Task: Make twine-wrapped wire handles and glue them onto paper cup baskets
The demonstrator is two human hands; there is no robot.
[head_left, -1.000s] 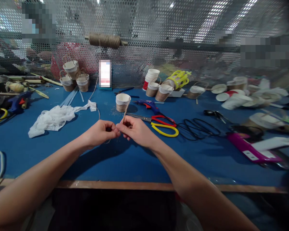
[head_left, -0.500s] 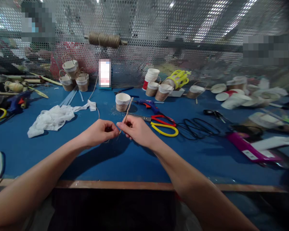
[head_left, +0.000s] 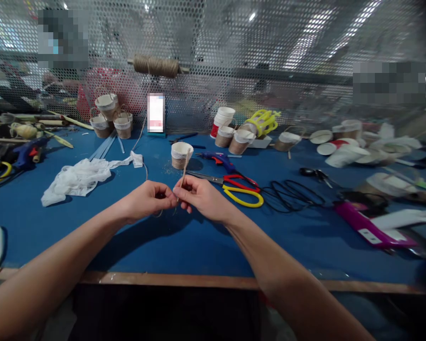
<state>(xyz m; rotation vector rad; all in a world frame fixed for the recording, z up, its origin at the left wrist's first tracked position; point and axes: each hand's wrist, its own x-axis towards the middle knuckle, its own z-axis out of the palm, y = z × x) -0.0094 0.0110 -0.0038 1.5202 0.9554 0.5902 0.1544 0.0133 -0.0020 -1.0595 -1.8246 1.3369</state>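
My right hand (head_left: pixel 200 196) is closed, pinching a short, stiff-looking length of brown twine (head_left: pixel 185 169) that slants up from its thumb and forefinger. At the lower end of this twine my left hand (head_left: pixel 155 198) meets the right with its fingertips pinched together, on a thin twine strand as far as I can see. A loose twine line (head_left: pixel 144 163) runs down from the spool (head_left: pixel 156 66) toward my left hand. Just beyond the hands stands a small cup (head_left: pixel 181 158) wrapped in twine with a white lace rim. Scissors (head_left: pixel 243 192) with one red and one yellow handle lie right of my right hand.
A blue glue gun (head_left: pixel 218 160) lies behind the scissors. White lace (head_left: pixel 76 182) is heaped at left, with clear glue sticks (head_left: pixel 104 146) behind it. Handled cups (head_left: pixel 122 125) stand along the mesh wall. At right are a coiled black cable (head_left: pixel 293 194) and a purple device (head_left: pixel 371 227).
The twine's upper end has tipped to the left, becoming steeper. Both hands stay pinched together in front of the cup. The whole view has shifted slightly downward.
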